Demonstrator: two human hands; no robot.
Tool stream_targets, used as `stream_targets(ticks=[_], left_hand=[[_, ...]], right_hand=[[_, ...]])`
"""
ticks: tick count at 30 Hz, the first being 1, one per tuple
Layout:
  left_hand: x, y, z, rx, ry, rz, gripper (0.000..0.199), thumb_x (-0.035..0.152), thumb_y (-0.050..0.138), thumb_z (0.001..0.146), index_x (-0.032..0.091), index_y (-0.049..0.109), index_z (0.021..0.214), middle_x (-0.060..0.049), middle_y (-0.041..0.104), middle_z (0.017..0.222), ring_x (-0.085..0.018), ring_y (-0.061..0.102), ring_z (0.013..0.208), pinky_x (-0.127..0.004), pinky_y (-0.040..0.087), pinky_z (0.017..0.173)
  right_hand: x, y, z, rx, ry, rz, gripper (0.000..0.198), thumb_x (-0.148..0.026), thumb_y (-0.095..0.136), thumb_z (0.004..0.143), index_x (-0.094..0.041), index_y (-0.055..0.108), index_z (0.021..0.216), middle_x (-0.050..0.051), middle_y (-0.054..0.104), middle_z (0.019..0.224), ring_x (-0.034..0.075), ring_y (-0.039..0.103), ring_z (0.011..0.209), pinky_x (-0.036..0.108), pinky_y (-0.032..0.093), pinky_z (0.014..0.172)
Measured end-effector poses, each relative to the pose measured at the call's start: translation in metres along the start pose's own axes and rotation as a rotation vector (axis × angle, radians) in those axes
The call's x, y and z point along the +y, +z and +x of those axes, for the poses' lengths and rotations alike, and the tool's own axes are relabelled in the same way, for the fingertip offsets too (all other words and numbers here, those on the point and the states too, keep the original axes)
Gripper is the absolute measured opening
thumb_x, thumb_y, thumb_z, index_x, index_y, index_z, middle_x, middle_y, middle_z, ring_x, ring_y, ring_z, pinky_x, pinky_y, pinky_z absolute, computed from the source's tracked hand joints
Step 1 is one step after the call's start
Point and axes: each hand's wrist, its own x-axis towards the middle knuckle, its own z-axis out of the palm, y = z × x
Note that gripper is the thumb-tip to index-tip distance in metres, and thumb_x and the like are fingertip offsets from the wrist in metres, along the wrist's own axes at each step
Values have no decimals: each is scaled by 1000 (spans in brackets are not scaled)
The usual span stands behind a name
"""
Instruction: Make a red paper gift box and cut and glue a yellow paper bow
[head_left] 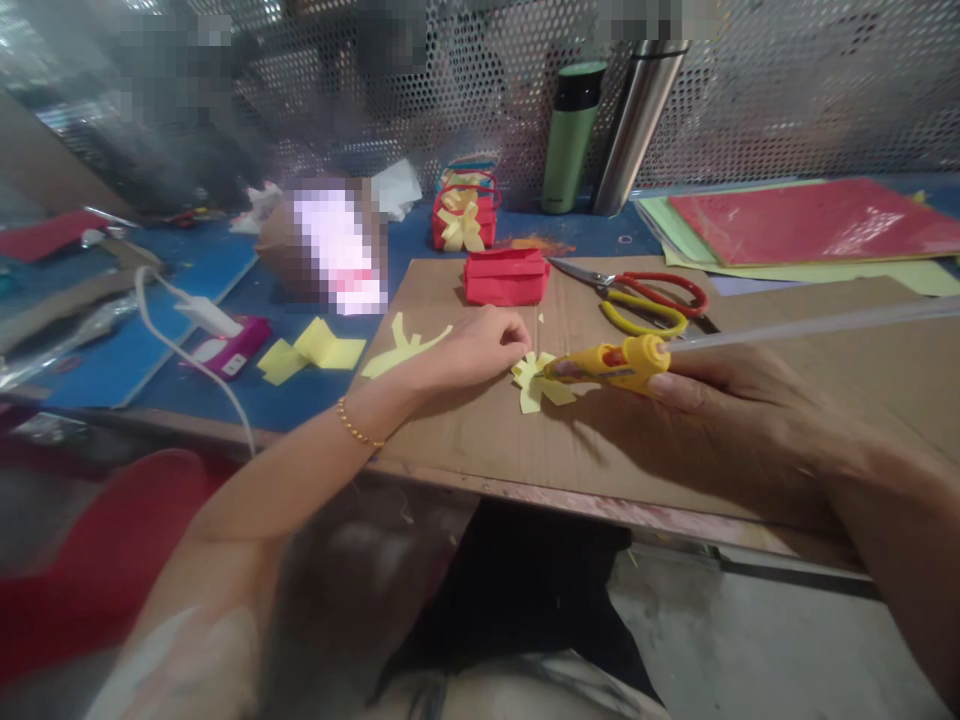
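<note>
On the cardboard sheet lies a small yellow paper bow [531,398] with folded loops and tails. My left hand [487,345], wearing a gold bead bracelet, is closed with its fingertips pinched at the bow's upper left edge. My right hand [720,395] grips a yellow hot glue gun [622,362], its nozzle pointing left onto the bow's middle. A long translucent glue stick [810,322] runs out of the gun's back towards the right. Cut yellow paper strips [405,348] rest by my left wrist. A folded red paper piece [506,278] sits just beyond the bow.
Scissors [645,300] with red and yellow handles lie behind the gun. Farther back stand a decorated red paper bag [465,215], a green bottle [571,140] and a steel flask [637,130]. Coloured sheets [810,220] are stacked right. A white cable [232,400] crosses the left side.
</note>
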Motion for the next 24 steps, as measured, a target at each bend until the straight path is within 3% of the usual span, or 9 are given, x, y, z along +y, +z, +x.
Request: stream_targets(ticks=[5, 15, 21, 24], left_hand=[[7, 3, -5, 29, 8, -30, 7, 15, 59, 81, 16, 65, 77, -4, 68, 79, -15, 58, 71, -30, 42, 63], [10, 5, -11, 31, 89, 90, 10, 14, 57, 83, 17, 65, 77, -4, 68, 83, -17, 58, 75, -32, 43, 68], [4, 7, -11, 36, 144, 150, 12, 17, 57, 85, 18, 68, 80, -4, 67, 84, -17, 57, 75, -33, 42, 68], [6, 7, -12, 29, 159, 169, 15, 16, 56, 86, 17, 70, 81, -5, 66, 84, -18, 58, 76, -33, 42, 69]], right_hand=[[1, -1, -1, 7, -9, -7, 53, -71, 50, 90, -26, 79, 90, 2, 71, 78, 25, 63, 71, 36, 50, 71], [-5, -2, 2, -8, 1, -14, 58, -74, 48, 87, -24, 78, 82, 3, 71, 74, 26, 63, 70, 37, 51, 69], [-3, -2, 2, -1, 31, -41, 59, -74, 48, 87, -24, 79, 90, 5, 77, 87, 30, 68, 81, 40, 52, 76], [-2, -2, 1, -22, 20, -36, 59, -73, 47, 88, -23, 79, 86, 5, 75, 82, 28, 67, 76, 38, 51, 71]])
